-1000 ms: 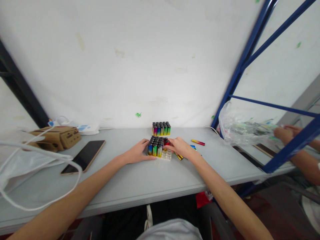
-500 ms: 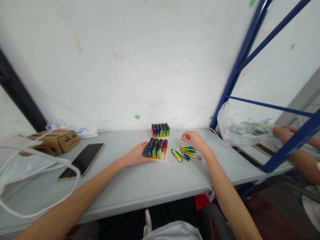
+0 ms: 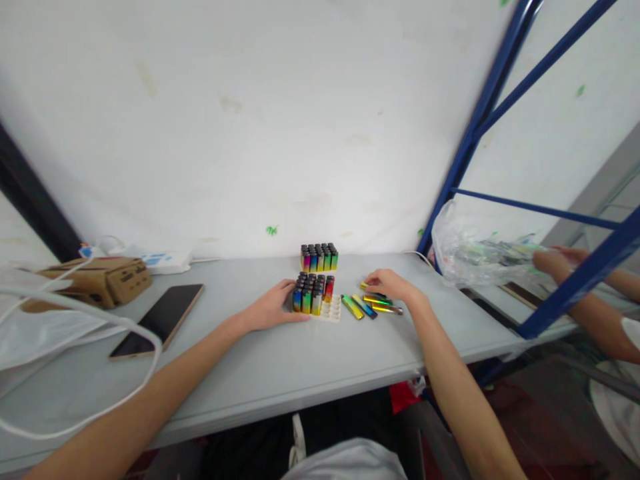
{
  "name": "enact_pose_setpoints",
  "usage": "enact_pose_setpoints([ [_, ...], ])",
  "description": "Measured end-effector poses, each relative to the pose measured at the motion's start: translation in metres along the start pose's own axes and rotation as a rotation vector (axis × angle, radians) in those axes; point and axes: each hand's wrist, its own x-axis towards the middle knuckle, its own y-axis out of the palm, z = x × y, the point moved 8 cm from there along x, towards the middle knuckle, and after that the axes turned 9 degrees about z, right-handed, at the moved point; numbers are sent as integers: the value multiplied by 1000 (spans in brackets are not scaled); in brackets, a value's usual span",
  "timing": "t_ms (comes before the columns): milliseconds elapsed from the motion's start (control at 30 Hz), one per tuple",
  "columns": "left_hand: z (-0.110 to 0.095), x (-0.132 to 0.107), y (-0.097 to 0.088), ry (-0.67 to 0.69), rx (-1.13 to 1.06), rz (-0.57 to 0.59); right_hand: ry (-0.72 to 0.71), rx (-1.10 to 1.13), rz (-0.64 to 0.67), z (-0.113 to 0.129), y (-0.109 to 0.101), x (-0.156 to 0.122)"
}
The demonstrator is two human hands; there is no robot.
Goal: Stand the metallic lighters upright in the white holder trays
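Note:
Several shiny multicoloured lighters (image 3: pixel 307 302) with black tops stand upright in a white tray (image 3: pixel 332 311), whose right front part shows bare sockets. My left hand (image 3: pixel 273 305) is wrapped round the tray's left side, thumb along the front and fingers behind. To the right of the tray, loose lighters (image 3: pixel 353 307) lie on their sides on the table. My right hand (image 3: pixel 389 285) is over the back of this loose group, its fingers closed on a lighter (image 3: pixel 364 285) whose yellow end pokes out past the fingertips. The rest of that lighter is hidden by the hand.
Behind the tray, a full block of lighters (image 3: pixel 319 257) stands near the wall. On the left are a phone (image 3: pixel 157 322), a cardboard box (image 3: pixel 113 280) and a white cable (image 3: pixel 159 347). A blue metal frame (image 3: pixel 463 157) and another person's arm (image 3: pixel 585 290) are at right.
My right hand has lowered onto the loose lighters and its fingers have closed on one at the back. My left hand stays on the tray. The view has shifted slightly.

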Motion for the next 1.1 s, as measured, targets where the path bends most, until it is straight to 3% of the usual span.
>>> enact_pose_setpoints([
  [133,1,0,1,-25,4,16,-110,94,-218,17,-11,2],
  [267,-2,0,0,-16,3,4,-117,298,-231,24,-5,7],
  [400,-3,-1,-1,-15,4,-4,-90,455,-328,31,-5,10],
  [600,-2,0,-1,-2,13,-6,5,697,-402,26,5,17],
  [700,-1,0,-1,0,3,-10,-67,740,-403,33,6,17],
  [867,-3,0,-2,17,8,1,-129,936,-287,47,16,19],
  [967,-5,-1,-1,9,20,31,-44,913,-316,44,20,20],
  [1100,-6,-2,-1,12,13,26,11,667,-446,41,17,19],
])
